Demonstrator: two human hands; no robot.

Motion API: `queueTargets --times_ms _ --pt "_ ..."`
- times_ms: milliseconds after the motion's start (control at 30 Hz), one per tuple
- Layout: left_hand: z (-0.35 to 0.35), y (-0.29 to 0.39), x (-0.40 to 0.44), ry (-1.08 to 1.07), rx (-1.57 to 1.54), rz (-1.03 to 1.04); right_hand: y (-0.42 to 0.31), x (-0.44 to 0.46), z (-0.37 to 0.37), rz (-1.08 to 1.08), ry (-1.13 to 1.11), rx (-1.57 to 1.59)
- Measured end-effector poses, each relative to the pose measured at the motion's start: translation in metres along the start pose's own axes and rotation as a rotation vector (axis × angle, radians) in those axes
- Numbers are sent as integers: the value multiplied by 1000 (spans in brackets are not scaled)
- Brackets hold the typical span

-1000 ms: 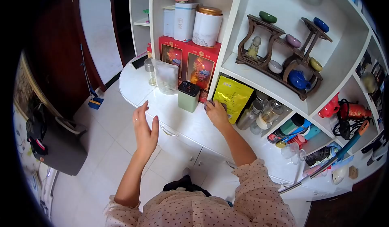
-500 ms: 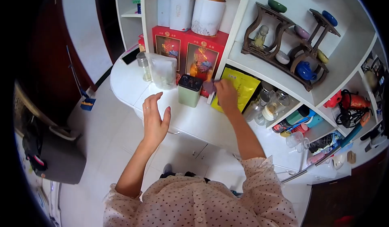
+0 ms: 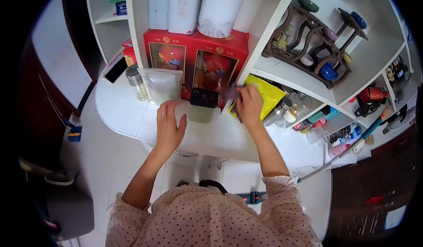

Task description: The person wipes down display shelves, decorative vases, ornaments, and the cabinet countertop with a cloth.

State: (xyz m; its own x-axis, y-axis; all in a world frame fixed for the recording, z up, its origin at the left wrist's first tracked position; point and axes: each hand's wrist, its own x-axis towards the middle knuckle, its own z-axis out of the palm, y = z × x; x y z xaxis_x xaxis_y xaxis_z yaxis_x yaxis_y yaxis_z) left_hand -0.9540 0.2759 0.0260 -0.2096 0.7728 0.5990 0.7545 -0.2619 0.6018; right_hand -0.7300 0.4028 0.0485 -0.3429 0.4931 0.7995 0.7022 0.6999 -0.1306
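Purplish cloth point(image 3: 230, 94) above white countertop point(image 3: 216, 137)

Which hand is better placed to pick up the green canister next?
Probably the left hand: it looks open and empty, near the green canister; the right hand holds what looks like a purplish cloth.

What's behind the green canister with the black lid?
Behind the green canister stands a red box with a patterned front. The canister covers part of the box's lower front, so what's there can't be seen.
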Motion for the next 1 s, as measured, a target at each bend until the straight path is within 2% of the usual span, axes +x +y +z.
queueTargets --times_ms 100,233,300,367,433,567,667,733,800,833,867,933,1000 --pt "10 0 9 -32 -89 21 -6 8 4 22 79 1" --pt "16 0 14 -65 -124 52 1 -50 48 49 -162 -76" --pt "15 -3 11 -41 -94 26 0 -68 57 66 -141 -67" --pt "7 -1 9 -45 -110 33 -2 -77 60 193 -171 -38" --pt "3 -4 9 -36 -94 48 -3 -58 46 204 -156 -23" --pt "8 -1 5 -27 -107 64 -10 23 -8 115 221 73" --pt "19 14 3 -54 -107 96 -23 52 -44 197 299 60" --pt "23 19 3 -84 -117 91 -24 51 -63 260 477 261" --pt "23 22 1 -99 -131 54 3 30 -88 255 598 215" --pt "22 24 -1 -102 -130 61 21 14 -104 374 579 237" --pt "20 26 -3 -105 -123 14 50 -2 -111 432 675 265" --pt "24 28 -9 -88 -97 -29 97 -21 -151 559 720 51" --pt "35 30 -16 -103 -85 -30 135 -28 -177 600 743 -7"
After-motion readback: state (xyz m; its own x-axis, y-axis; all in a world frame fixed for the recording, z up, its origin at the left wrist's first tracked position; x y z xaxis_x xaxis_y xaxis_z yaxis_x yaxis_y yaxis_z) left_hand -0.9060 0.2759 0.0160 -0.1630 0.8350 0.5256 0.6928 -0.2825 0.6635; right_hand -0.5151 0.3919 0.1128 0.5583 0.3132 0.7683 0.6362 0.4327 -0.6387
